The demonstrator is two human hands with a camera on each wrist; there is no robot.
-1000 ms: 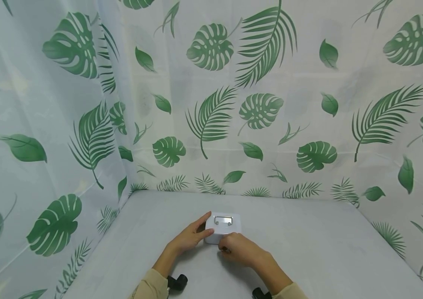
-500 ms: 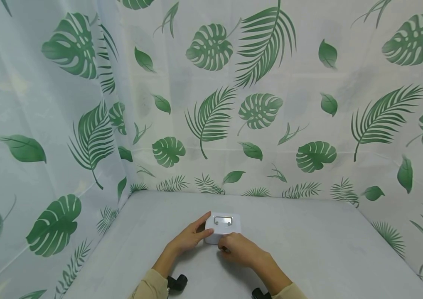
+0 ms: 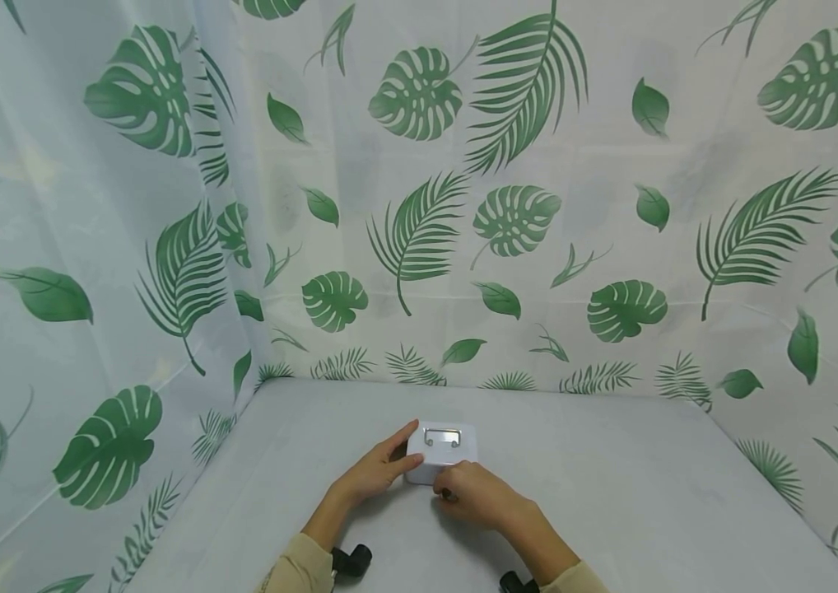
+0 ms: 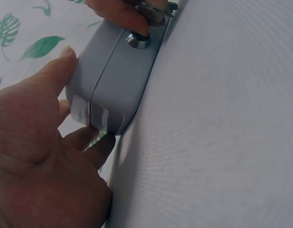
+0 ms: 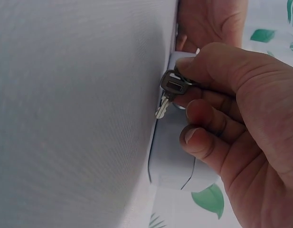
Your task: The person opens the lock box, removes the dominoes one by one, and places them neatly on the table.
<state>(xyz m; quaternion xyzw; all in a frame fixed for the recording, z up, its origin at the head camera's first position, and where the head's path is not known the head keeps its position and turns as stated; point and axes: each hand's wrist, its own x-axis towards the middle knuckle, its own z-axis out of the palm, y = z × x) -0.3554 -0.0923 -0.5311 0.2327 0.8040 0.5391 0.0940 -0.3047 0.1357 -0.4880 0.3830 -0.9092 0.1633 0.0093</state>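
Pinching a small metal key (image 5: 171, 90) between thumb and forefinger, the right hand (image 3: 480, 496) holds it at the lock (image 4: 137, 40) on the white box's (image 3: 439, 451) near face. The left hand (image 3: 373, 473) clasps the box's left side, steadying it on the grey tabletop (image 3: 612, 478). Hard and smooth-sided, the box looks light and likely to slide, so bracing its corners seems wise.

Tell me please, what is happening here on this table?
A person works on a small white box with a metal handle on top, lying on the grey table. The left hand holds the box at its side. The right hand pinches a small key close to the round lock on the box's front; it is not inserted.
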